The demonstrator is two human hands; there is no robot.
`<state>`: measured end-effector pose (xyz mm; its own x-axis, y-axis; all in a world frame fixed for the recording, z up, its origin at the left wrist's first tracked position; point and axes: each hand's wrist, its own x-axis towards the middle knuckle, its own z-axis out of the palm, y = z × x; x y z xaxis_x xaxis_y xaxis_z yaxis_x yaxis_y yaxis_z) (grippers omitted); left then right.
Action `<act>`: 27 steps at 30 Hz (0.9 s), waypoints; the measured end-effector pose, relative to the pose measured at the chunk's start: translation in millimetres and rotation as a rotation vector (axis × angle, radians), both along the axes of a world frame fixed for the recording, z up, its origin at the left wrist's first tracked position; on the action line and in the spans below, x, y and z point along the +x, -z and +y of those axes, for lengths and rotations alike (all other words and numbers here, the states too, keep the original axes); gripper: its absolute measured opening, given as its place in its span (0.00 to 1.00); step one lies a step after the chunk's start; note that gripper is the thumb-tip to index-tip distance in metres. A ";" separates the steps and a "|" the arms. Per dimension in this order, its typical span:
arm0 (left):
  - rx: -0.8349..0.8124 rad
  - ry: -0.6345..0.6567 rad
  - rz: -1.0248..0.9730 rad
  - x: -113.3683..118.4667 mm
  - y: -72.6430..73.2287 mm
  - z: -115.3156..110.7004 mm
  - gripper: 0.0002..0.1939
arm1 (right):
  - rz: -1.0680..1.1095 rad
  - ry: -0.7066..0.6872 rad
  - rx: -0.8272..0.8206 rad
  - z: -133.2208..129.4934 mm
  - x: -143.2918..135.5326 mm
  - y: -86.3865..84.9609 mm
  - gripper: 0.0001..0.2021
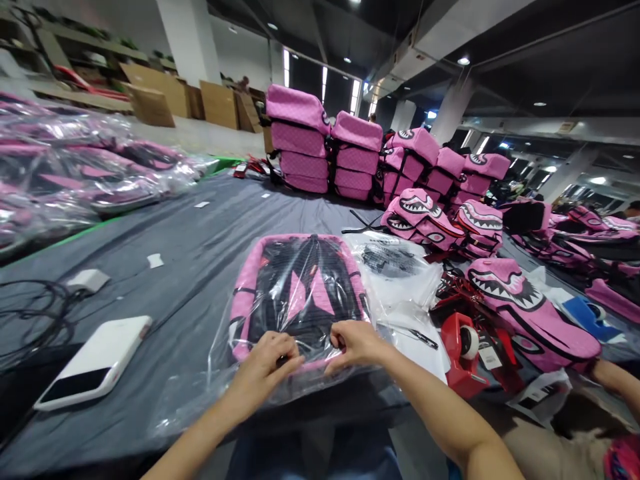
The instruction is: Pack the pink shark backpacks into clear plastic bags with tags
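Note:
A pink and black backpack lies flat inside a clear plastic bag at the table's near edge, its black padded side facing up. My left hand is at the near edge of the bag, its fingers curled onto the plastic. To its right, my right hand has thumb and fingers bent around the plastic at the same near edge. Both hands hold the bag's film, a short gap apart.
A white power bank and black cables lie left. On the right are clear bags, a red tape dispenser and a pink backpack near another person's arm. Pink backpacks stand stacked behind.

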<state>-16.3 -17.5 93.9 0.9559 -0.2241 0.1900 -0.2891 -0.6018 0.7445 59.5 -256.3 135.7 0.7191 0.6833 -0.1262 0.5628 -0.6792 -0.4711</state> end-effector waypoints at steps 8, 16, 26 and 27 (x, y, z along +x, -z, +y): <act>0.223 -0.152 -0.207 -27.0 16.2 62.6 0.19 | -0.022 0.073 0.154 -7.5 1.3 11.5 0.27; 0.058 -0.153 0.073 -17.4 7.8 59.3 0.23 | -0.239 0.256 0.571 -81.6 -49.7 10.7 0.15; -0.008 -0.075 0.166 -14.4 -0.1 68.0 0.26 | -0.260 1.484 0.332 -303.8 -112.8 48.4 0.37; -0.007 -0.075 0.176 -13.6 -1.6 67.8 0.26 | -0.198 1.498 0.380 -308.4 -110.6 55.8 0.37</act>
